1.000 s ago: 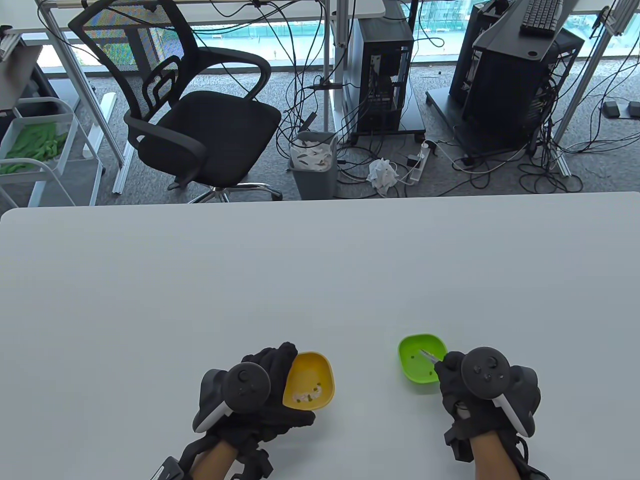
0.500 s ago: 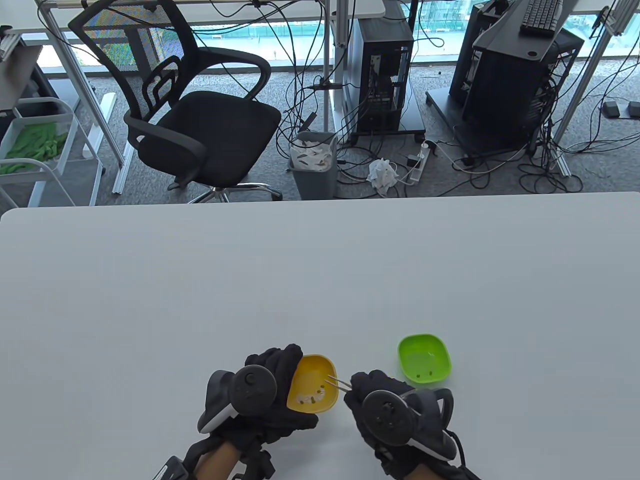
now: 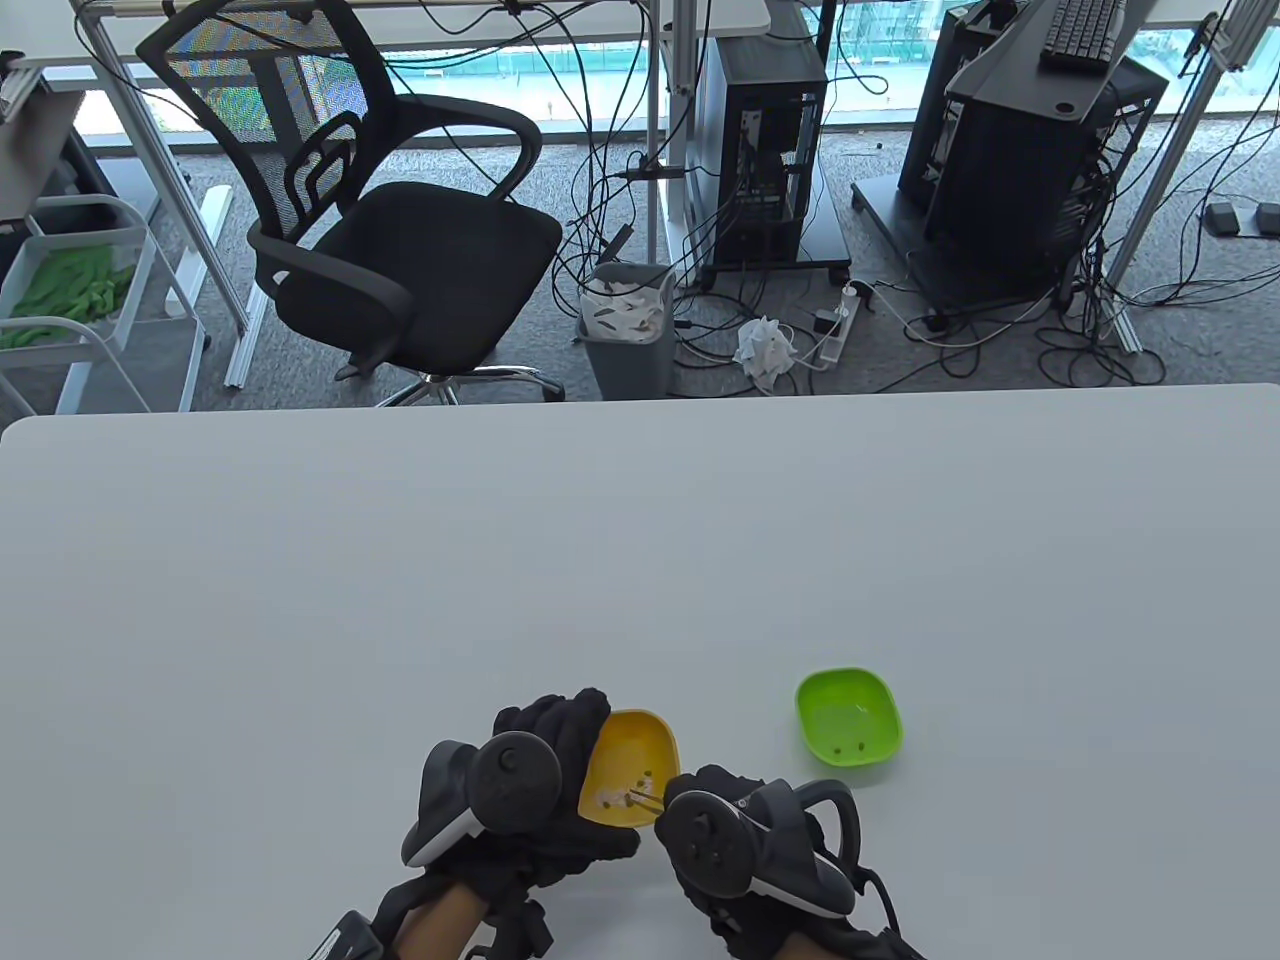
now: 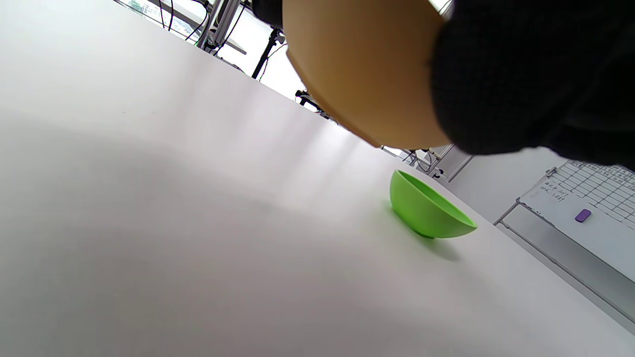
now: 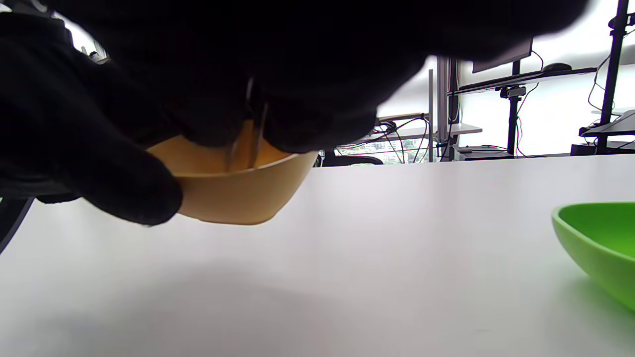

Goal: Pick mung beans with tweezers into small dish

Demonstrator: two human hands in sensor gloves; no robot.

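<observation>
My left hand (image 3: 545, 790) grips the yellow dish (image 3: 640, 745) and holds it tilted, lifted off the table in the left wrist view (image 4: 362, 69). Mung beans and pale bits (image 3: 612, 795) lie in its low side. My right hand (image 3: 740, 835) holds the metal tweezers (image 3: 643, 797), whose tips reach down into the yellow dish (image 5: 238, 191) among the beans. The green dish (image 3: 848, 716) stands on the table to the right with a few dark beans in it; it also shows in the left wrist view (image 4: 429, 210) and the right wrist view (image 5: 598, 243).
The white table (image 3: 640, 560) stretches far beyond the dishes. An office chair (image 3: 390, 220), a bin (image 3: 628, 330), computer towers and cables stand on the floor behind the table's far edge.
My right hand moved left from the green dish to the yellow dish. The tweezer tips went from the green dish down into the beans in the yellow dish. My left hand tilted the yellow dish slightly more.
</observation>
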